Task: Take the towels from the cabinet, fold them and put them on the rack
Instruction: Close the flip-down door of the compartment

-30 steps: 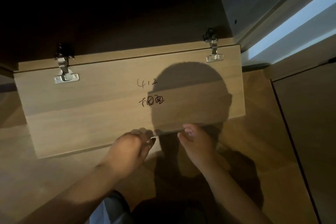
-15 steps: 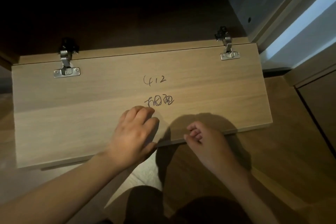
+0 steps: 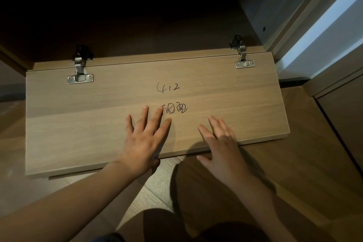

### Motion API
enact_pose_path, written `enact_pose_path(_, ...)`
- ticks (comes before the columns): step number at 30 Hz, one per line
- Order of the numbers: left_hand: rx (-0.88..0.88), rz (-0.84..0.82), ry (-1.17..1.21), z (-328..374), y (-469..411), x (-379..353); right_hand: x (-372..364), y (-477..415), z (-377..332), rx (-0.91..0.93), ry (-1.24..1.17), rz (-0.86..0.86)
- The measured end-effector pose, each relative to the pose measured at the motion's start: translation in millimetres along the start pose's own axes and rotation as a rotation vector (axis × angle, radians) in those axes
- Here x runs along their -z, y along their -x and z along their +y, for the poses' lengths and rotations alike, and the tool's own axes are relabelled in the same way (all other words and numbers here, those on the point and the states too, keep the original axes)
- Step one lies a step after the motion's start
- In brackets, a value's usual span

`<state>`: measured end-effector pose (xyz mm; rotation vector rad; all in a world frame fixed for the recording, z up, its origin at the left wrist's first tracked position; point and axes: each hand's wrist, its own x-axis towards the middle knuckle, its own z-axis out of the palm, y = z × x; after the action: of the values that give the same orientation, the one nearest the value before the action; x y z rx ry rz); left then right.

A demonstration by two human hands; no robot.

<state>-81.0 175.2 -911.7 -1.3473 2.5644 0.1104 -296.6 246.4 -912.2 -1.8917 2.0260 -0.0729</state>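
Left hand: the left hand [image 3: 145,141] lies palm down at centre frame, fingers straight and spread apart, holding nothing.
Left fingertips: one fingertip [image 3: 161,108] touches the lower line of writing.
Right hand: the right hand [image 3: 220,143], just right of the left and apart from it, is also flat with fingers straight and close together. Its fingers rest on the panel, while its palm and thumb overhang the near edge.
Surface under the hands: the cabinet door [image 3: 88,124], a pale wood-grain panel swung down toward the viewer, spans the middle of the frame.
Writing: black handwriting [image 3: 168,87] at the door's centre reads "412", with a scrawled second line below it.
Hinges: a metal left hinge [image 3: 80,72] sits at the door's upper left and a right hinge [image 3: 243,59] at its upper right, both joined to the carcass.
Cabinet: the cabinet interior [image 3: 137,15] fills the top of the frame; it is too dark to tell what lies inside.
Floor: the wooden floor [image 3: 163,182] shows in the lower part of the frame.
Right edge: a pale frame [image 3: 314,31] runs diagonally through the upper right.
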Motion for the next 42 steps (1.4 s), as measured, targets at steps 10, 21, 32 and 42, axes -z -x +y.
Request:
enact_pose_path(10, -0.090, -0.019, -0.032, -3.5, 2.4, 0.8, 6.5, -2.9, -1.5, 0.017, 0.034, -0.045)
enact_pose_path(21, -0.106, 0.047, 0.054, -9.5, 7.8, 3.0, 6.9, 1.2, -1.8, -0.024, -0.041, -0.052)
enact_pose_path(32, -0.092, 0.073, 0.090, -16.7, 10.4, 4.2, -15.0, 30.9, -8.8, -0.602, -0.696, 0.007)
enact_pose_path(42, -0.113, 0.037, 0.055, -16.6, 8.9, 6.5, -8.9, 17.8, -24.6, -0.854, -1.623, 0.043)
